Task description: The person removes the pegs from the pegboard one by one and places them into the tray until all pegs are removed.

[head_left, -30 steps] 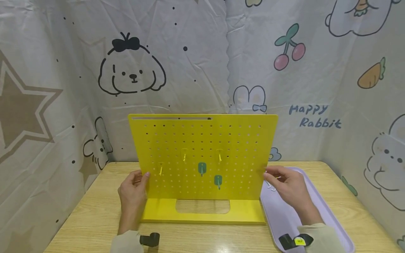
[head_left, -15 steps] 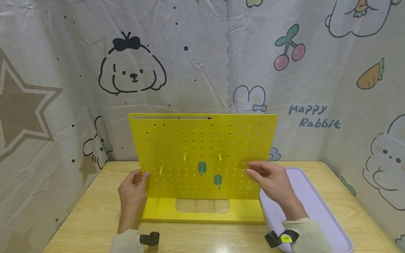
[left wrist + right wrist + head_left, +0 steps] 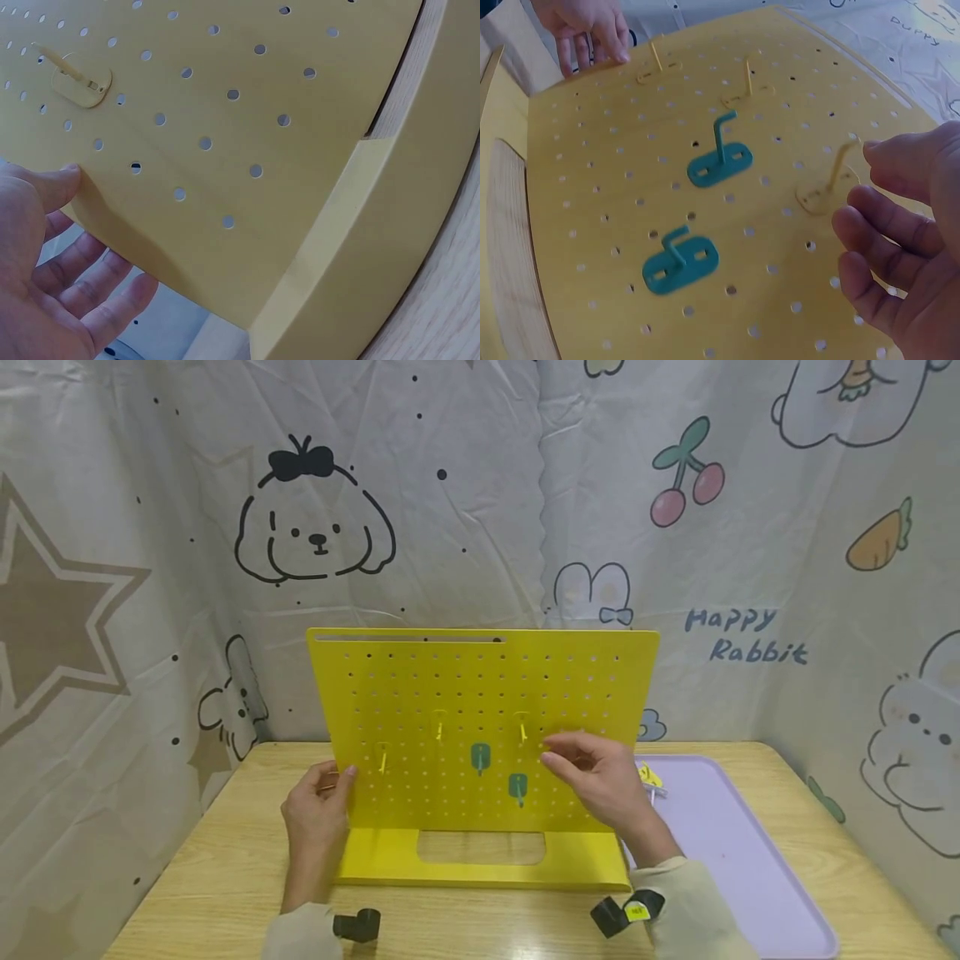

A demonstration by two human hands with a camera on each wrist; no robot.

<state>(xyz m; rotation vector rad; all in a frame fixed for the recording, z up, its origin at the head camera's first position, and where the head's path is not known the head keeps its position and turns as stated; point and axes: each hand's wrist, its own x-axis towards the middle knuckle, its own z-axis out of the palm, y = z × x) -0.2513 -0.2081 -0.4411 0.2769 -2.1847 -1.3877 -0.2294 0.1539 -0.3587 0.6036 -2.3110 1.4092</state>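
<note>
A yellow pegboard (image 3: 420, 693) stands upright on the table. My left hand (image 3: 318, 810) holds its left edge, with the thumb on the front face and the fingers behind; the left wrist view shows this grip on the pegboard edge (image 3: 187, 247). My right hand (image 3: 600, 777) is in front of the board's right half, thumb and fingers bent and apart. In the right wrist view the thumb tip is close beside the rightmost yellow hook (image 3: 838, 169); contact cannot be told. Two green hooks (image 3: 720, 154) and two more yellow hooks (image 3: 383, 760) sit on the board.
A lilac tray (image 3: 750, 868) lies on the wooden table (image 3: 232, 852) at the right, partly behind the board and right arm. Small yellow and pale pieces (image 3: 649, 777) lie at its far left. A patterned curtain (image 3: 450, 527) hangs behind and at both sides.
My right hand has moved left from the board's right edge to the rightmost yellow hook. Pieces in the tray have come into view behind it. My left hand stays on the left edge.
</note>
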